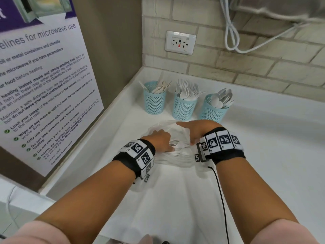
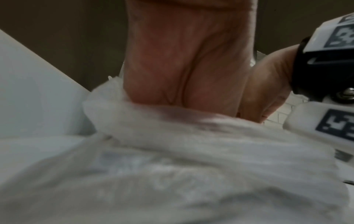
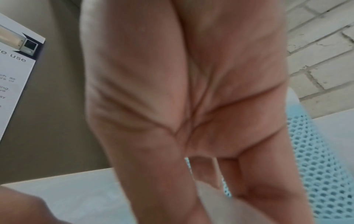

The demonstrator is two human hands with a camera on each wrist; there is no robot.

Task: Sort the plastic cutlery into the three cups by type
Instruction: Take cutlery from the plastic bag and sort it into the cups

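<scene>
A: Head view first. Where are we?

B: Three blue mesh cups at the far end of the white counter [image 1: 263, 138], all well filled. Left cup [image 1: 154, 99] has knives, middle cup [image 1: 183, 107] mostly forks plus what looks like a spoon or two, right cup [image 1: 213, 110] spoons. So my read is most sorting is done.

A: What's left?

B: A clear plastic bag [image 1: 173, 157] lies near the cups, between the hands, with white cutlery [image 1: 179, 147] still inside. Count not readable. Also the middle cup may need a check for strays.

A: Hands?

B: Left hand [image 1: 161, 140] is in the bag mouth, fingers curled down onto the cutlery; looks like it's picking up a piece. Right hand [image 1: 197, 131] rests on the bag's right edge, index finger stretched left, other fingers turned down on the film. Whether it pinches the film, can't tell.

A: Left wrist view?

B: Blurry. Palm of left hand [image 2: 182, 63] going down into crumpled bag film [image 2: 172, 166]; fingertips hidden behind it. Grip not confirmed here.

A: Right wrist?

B: Right hand's palm [image 3: 191, 91] fills the view, fingers pointing down. A mesh cup [image 3: 321, 166] just beside it on the right. Nothing visible held.

A: Next?

B: Probably pull one piece, identify the type, drop it in the matching cup.
</scene>
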